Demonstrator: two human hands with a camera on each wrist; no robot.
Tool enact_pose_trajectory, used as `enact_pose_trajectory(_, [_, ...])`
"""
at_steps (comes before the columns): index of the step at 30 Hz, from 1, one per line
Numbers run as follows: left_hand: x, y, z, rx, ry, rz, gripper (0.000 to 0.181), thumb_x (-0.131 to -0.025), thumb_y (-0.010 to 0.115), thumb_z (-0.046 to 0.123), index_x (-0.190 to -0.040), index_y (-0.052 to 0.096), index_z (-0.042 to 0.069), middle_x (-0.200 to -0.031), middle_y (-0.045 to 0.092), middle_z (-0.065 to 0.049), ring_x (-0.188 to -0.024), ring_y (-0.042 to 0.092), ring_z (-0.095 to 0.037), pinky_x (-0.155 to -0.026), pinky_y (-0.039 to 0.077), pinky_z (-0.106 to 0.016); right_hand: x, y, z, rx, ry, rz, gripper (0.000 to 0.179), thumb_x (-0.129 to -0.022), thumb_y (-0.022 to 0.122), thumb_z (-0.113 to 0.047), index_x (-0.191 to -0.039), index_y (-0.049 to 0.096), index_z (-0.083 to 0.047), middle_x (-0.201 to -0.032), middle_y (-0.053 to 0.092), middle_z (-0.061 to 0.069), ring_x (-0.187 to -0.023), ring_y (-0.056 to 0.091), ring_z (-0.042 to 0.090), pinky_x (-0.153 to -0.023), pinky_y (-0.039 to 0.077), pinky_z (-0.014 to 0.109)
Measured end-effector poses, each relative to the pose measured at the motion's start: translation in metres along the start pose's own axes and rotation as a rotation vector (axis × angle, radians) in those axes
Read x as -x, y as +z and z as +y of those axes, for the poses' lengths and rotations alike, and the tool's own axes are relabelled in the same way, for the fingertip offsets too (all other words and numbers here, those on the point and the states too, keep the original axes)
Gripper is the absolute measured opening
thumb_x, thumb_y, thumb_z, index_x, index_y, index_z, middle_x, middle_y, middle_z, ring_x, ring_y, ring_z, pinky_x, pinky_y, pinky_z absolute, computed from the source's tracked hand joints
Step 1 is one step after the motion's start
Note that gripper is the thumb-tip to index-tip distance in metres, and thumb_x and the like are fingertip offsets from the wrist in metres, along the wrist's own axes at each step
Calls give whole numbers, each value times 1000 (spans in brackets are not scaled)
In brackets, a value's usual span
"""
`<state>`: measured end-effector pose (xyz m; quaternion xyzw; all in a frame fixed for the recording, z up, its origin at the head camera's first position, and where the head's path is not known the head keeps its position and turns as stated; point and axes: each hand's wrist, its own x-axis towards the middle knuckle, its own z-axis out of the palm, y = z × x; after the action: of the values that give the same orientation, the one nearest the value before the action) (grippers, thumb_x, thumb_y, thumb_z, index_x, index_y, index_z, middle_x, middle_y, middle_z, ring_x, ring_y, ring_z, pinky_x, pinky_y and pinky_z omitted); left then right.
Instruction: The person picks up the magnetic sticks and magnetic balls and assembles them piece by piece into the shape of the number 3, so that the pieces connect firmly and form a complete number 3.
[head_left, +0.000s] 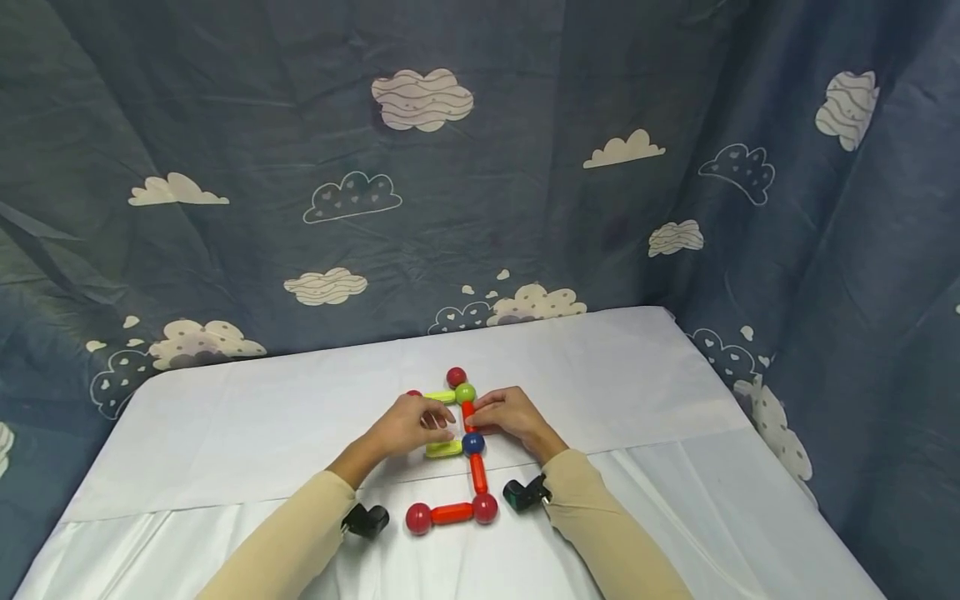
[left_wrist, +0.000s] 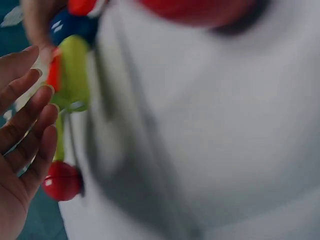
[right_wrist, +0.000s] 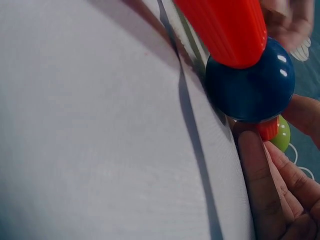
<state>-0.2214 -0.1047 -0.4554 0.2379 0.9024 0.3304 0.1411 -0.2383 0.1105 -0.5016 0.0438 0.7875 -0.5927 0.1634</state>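
A toy structure of rods and balls lies on the white cloth. My right hand pinches the red rod that runs between the blue ball and the green ball. In the right wrist view, the thumb and a finger sit just beyond the blue ball. On the other side, my left hand hovers with relaxed fingers, holding nothing. The left wrist view shows its fingertips beside a yellow-green rod that extends from the blue ball.
Another red rod links the blue ball to a near red ball. From there a red rod reaches a second red ball. Beyond the hands are a yellow-green rod and a red ball. A cloud-patterned curtain hangs behind.
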Motion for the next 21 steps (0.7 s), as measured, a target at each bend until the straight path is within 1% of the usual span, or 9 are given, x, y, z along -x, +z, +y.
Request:
enact_pose_trajectory(3, [-14, -12, 0, 12, -5, 49, 22, -93, 80, 15, -112, 77, 2, -94, 74, -6, -83, 62, -11, -74, 51, -22, 0, -1, -1, -6, 1, 0, 25, -84, 86, -5, -106, 76, 2, -96, 82, 14, -81, 78, 16, -82, 64, 33])
enact_pose_trajectory(4, [-19, -17, 0, 18, -18, 59, 23, -94, 80, 15, -113, 77, 3, -95, 74, -7, -85, 62, -12, -74, 51, -23, -1, -1, -1, -8, 4, -1, 26, -84, 86, -5, -106, 77, 1, -96, 82, 14, -81, 78, 16, -82, 64, 33])
enact_pose_trajectory(7, [-34, -26, -2, 42, -61, 90, 25, -95, 78, 14, -118, 76, 3, -105, 76, -11, -95, 68, -21, -84, 56, -32, -2, -1, 0, -5, 16, -4, 25, -84, 87, -6, -106, 77, 0, -95, 82, 13, -81, 77, 16, -82, 64, 33])
enact_pose_trajectory(9, [-44, -30, -4, 76, -82, 103, 28, -96, 76, 11, -123, 74, 3, -115, 76, -15, -107, 69, -28, -95, 57, -40, -2, 0, 1, 2, 25, -6, 25, -84, 87, -7, -106, 77, -1, -95, 82, 12, -81, 77, 15, -83, 64, 32])
enact_pose_trajectory(11, [-52, -33, -8, 131, -111, 100, 33, -97, 74, 7, -129, 72, 2, -126, 73, -17, -119, 67, -34, -106, 54, -48, -2, 0, 1, 10, 25, -8, 25, -84, 87, -8, -106, 78, -1, -95, 82, 12, -81, 77, 15, -85, 63, 32])
enact_pose_trajectory(15, [-66, -35, -14, 231, -148, 55, 40, -98, 68, 4, -137, 67, 2, -141, 66, -18, -135, 59, -38, -115, 47, -53, 0, -1, 0, 0, 15, -13, 25, -83, 87, -6, -105, 77, 1, -94, 82, 13, -80, 78, 15, -83, 63, 32])
enact_pose_trajectory(17, [-70, -36, -14, 239, -163, 27, 41, -99, 66, 4, -139, 66, 3, -145, 64, -17, -139, 56, -39, -118, 45, -54, 0, -2, 0, -16, 14, -18, 24, -84, 86, -5, -105, 77, 1, -93, 82, 14, -80, 78, 15, -82, 64, 32])
enact_pose_trajectory(21, [-76, -38, -14, 213, -185, -21, 41, -98, 62, 0, -139, 68, 5, -148, 62, -17, -141, 54, -39, -119, 44, -55, 0, -2, 0, -42, 22, -33, 24, -84, 86, -4, -105, 76, 2, -94, 82, 15, -80, 78, 16, -79, 64, 32])
